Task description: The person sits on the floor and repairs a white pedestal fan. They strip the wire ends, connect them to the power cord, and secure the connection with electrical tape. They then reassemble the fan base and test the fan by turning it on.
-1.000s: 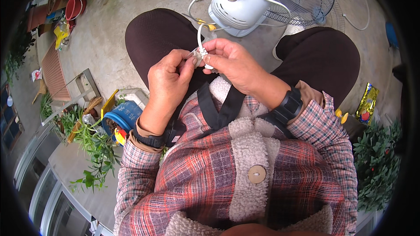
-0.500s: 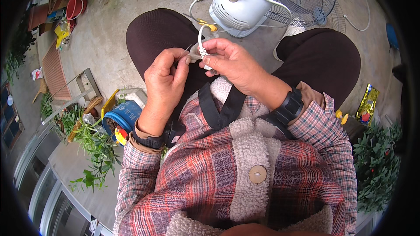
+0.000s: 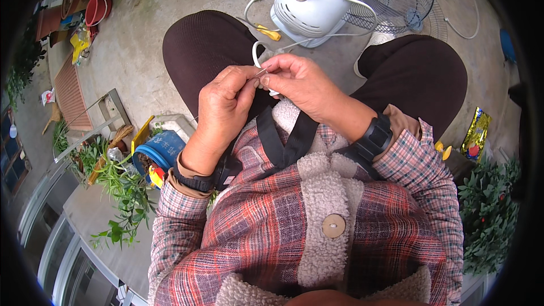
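Observation:
My left hand (image 3: 226, 99) is closed, its thumb and forefinger pinching a thin, dark, needle-like piece (image 3: 260, 72). Facing it, my right hand (image 3: 303, 82) is closed round the end of a white power cord (image 3: 256, 51), with its fingertips meeting the thin piece. The cord arcs up above the fingers, and a bit of its white end shows under my right thumb. Fingers hide most of that end. Beyond my hands lies a white electric fan (image 3: 317, 3) on its side, its own cord looped over the base. Near it rests a yellow-handled tool (image 3: 268, 32).
The fan's wire grille (image 3: 396, 0) spreads to the right of its body. My bent knees flank the work. At left are a blue bucket (image 3: 161, 150), green plants (image 3: 122, 192) and a red bucket (image 3: 97, 10). A gold packet (image 3: 476, 133) and a bush (image 3: 488, 215) are at right.
My left hand has moved right and its fingertips now meet my right hand's. The cord end has tilted, and the pale scrap between my hands no longer shows there.

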Action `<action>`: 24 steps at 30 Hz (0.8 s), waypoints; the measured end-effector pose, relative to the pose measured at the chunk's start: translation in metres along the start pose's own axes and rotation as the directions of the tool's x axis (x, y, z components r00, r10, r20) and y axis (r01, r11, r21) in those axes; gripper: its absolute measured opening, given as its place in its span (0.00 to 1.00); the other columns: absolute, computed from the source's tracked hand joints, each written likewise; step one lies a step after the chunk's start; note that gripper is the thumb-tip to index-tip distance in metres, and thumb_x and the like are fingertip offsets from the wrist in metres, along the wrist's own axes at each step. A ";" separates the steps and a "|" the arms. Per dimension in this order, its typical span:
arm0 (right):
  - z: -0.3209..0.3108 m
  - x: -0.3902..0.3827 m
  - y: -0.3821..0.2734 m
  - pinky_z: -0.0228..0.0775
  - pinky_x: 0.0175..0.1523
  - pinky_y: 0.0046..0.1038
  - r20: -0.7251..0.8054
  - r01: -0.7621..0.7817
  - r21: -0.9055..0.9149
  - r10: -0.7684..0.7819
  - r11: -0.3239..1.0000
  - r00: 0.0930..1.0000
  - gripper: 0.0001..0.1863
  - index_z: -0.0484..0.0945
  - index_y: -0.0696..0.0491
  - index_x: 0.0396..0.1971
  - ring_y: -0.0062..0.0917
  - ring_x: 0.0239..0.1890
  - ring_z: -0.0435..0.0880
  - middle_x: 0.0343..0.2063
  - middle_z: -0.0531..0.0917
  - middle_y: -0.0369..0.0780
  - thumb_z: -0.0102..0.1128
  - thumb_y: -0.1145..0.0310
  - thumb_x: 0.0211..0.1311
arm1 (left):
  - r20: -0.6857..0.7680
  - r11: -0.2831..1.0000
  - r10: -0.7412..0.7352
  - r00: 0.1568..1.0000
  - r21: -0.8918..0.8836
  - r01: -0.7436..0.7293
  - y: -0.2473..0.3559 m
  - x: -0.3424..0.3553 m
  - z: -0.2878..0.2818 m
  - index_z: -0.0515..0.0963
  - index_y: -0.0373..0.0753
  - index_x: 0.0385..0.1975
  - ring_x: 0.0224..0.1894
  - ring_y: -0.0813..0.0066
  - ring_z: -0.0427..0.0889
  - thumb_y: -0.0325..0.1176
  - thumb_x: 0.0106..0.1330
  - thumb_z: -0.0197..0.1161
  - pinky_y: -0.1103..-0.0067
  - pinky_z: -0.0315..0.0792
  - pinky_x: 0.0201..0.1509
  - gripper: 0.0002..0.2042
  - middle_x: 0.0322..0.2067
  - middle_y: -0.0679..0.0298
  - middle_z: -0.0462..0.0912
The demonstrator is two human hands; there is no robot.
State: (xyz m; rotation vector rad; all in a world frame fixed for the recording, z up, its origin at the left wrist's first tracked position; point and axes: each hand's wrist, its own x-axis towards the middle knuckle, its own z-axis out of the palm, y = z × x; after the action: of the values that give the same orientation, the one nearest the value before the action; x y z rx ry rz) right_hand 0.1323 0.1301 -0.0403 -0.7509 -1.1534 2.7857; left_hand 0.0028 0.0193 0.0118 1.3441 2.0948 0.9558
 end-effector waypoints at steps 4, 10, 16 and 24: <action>0.001 0.000 0.000 0.71 0.41 0.16 -0.065 0.032 -0.009 -0.032 0.999 0.997 0.08 0.77 0.58 0.41 0.12 0.36 0.78 0.35 0.81 0.33 0.60 0.74 0.63 | -0.032 0.985 -0.161 0.986 0.065 0.162 0.007 -0.007 -0.008 0.76 0.37 0.46 0.31 0.65 0.84 0.23 0.61 0.63 0.76 0.76 0.34 0.13 0.31 0.59 0.81; 0.001 0.000 0.000 0.71 0.42 0.17 -0.060 0.028 -0.035 -0.031 0.999 0.998 0.09 0.76 0.57 0.43 0.13 0.38 0.79 0.36 0.81 0.33 0.60 0.74 0.64 | 0.014 0.963 -0.077 0.997 0.260 0.070 0.006 -0.014 -0.016 0.77 0.40 0.40 0.32 0.60 0.84 0.25 0.62 0.61 0.73 0.76 0.34 0.08 0.32 0.60 0.82; -0.001 0.000 0.003 0.73 0.45 0.19 -0.015 0.036 -0.017 -0.036 0.999 0.999 0.12 0.75 0.57 0.48 0.14 0.41 0.79 0.40 0.81 0.35 0.59 0.74 0.65 | 0.017 0.966 0.030 0.999 0.257 -0.034 0.001 -0.013 -0.011 0.79 0.41 0.35 0.31 0.61 0.84 0.23 0.59 0.63 0.74 0.77 0.33 0.07 0.32 0.61 0.82; -0.001 0.001 0.003 0.73 0.47 0.20 -0.008 0.024 0.003 -0.024 1.000 1.000 0.13 0.75 0.58 0.50 0.15 0.42 0.79 0.42 0.81 0.35 0.56 0.75 0.67 | 0.016 0.943 0.068 0.998 0.325 -0.069 0.001 -0.014 -0.013 0.80 0.42 0.36 0.30 0.62 0.84 0.23 0.57 0.64 0.74 0.77 0.31 0.09 0.31 0.62 0.82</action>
State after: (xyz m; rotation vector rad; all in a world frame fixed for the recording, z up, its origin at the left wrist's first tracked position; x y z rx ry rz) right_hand 0.1326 0.1289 -0.0431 -0.7422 -1.1482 2.7616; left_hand 0.0001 0.0032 0.0209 1.5856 2.2887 0.6485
